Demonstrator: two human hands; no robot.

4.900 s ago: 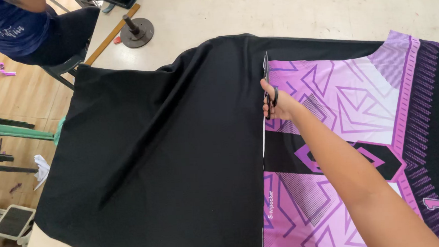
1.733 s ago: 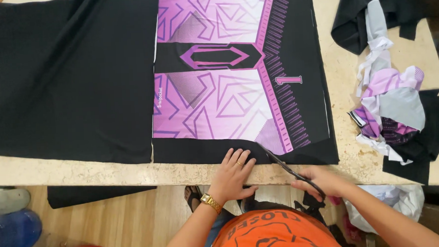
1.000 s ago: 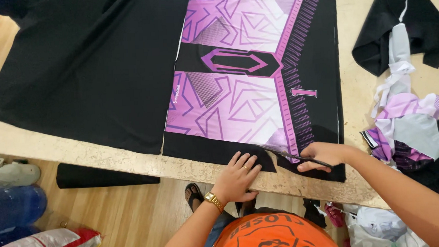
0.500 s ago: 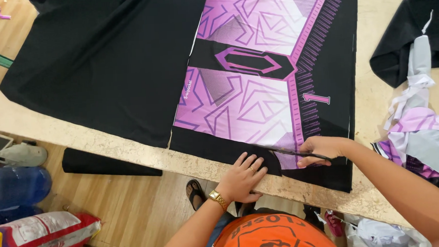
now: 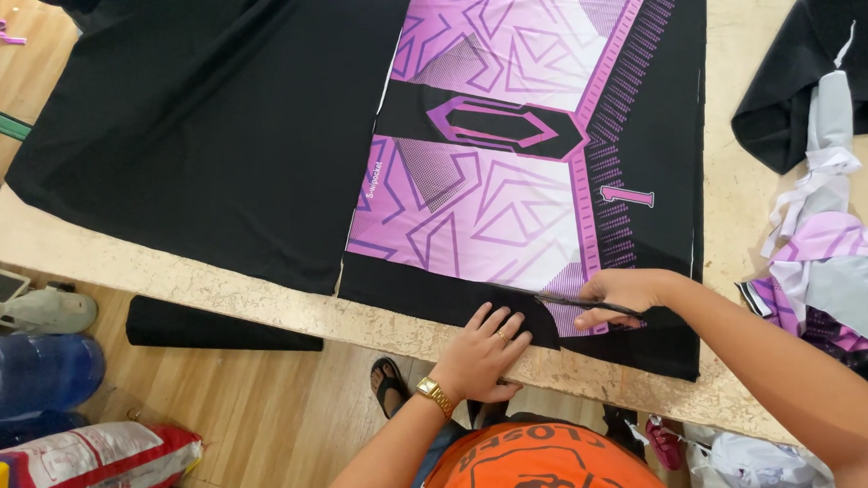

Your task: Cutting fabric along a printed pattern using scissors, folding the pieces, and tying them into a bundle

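Note:
A purple and black printed fabric panel [image 5: 509, 171] lies flat on the beige table [image 5: 158, 273], beside a large black cloth [image 5: 210, 117]. My right hand [image 5: 623, 293] grips black scissors [image 5: 566, 303] whose blades lie along the panel's near black edge. My left hand [image 5: 484, 350], with a gold watch on its wrist, presses flat on the black strip of fabric at the table's front edge, just left of the blades.
A heap of black, grey and purple fabric scraps [image 5: 833, 213] sits at the right of the table. Below the table lie a black roll [image 5: 221, 326], a blue water jug [image 5: 25, 374], a red-and-white sack [image 5: 89, 470] and sandals on the wood floor.
The view swung from the panel's far side to its near edge. Both hands came to the front edge, and over the last second the scissors moved left along the black strip.

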